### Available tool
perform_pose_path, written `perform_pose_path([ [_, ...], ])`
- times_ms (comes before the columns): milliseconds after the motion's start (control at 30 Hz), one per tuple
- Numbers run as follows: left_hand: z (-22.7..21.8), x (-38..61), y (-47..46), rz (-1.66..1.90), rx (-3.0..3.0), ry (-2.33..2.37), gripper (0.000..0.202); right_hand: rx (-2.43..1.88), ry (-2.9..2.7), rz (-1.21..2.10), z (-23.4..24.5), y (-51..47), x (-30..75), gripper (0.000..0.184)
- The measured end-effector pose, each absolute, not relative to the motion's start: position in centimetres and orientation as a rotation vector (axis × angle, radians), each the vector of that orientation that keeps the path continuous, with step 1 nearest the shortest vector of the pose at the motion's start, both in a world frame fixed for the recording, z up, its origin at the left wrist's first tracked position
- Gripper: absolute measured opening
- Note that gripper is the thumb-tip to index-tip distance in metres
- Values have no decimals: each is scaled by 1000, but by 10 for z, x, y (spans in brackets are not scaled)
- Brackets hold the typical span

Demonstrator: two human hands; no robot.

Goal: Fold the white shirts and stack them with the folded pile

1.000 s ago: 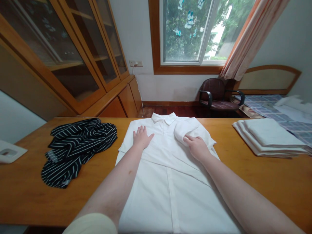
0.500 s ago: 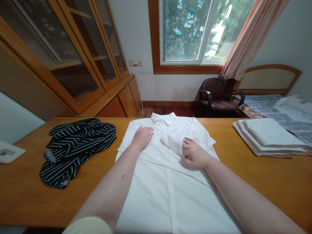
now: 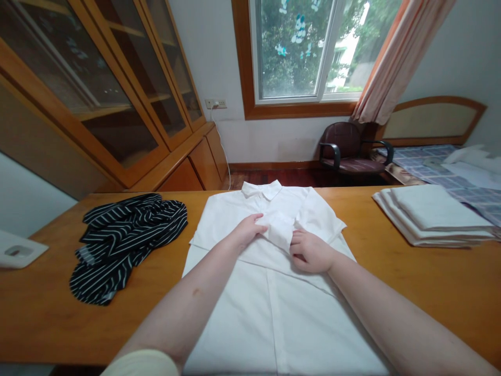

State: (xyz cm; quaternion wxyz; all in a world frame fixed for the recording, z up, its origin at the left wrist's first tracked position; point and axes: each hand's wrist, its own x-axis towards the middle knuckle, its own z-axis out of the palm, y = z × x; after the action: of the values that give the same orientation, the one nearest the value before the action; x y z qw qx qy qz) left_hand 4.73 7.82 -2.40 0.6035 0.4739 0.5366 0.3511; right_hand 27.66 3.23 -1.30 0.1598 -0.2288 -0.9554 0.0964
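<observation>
A white collared shirt (image 3: 235,303) lies spread on the wooden table, its collar toward the far edge. One of its sleeves is folded across the chest. My left hand (image 3: 250,231) pinches the cuff end of that sleeve between thumb and fingers. At the sleeve's right part, my right hand (image 3: 311,250) has its fingers curled round the cloth, the fingertips partly hidden. Both hands rest low over the shirt, a short way apart.
On the wooden table (image 3: 35,308), a black-and-white striped garment (image 3: 133,240) lies crumpled at left, beside a white object (image 3: 23,250) at the edge. Folded white cloths (image 3: 434,214) are stacked at right. Beyond stand a glass-door cabinet (image 3: 164,141) and a chair (image 3: 344,149).
My left hand has moved right from lying flat on the shirt's left chest to the sleeve end and closed on it. My right hand has curled its fingers tighter on the sleeve.
</observation>
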Motion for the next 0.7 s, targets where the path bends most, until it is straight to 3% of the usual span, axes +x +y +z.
perform_pose_path([
  [333,-22,10,40,952,675,736,43,-689,-2526,485,-19,41,288,29],
  [433,-26,7,34,939,633,763,34,-683,-2524,542,-21,42,288,26],
  [600,-26,-7,36,789,809,840,37,-692,-2521,543,-21,41,285,24],
  [700,-18,-24,40,689,951,894,24,-718,-2508,484,-22,41,288,24],
])
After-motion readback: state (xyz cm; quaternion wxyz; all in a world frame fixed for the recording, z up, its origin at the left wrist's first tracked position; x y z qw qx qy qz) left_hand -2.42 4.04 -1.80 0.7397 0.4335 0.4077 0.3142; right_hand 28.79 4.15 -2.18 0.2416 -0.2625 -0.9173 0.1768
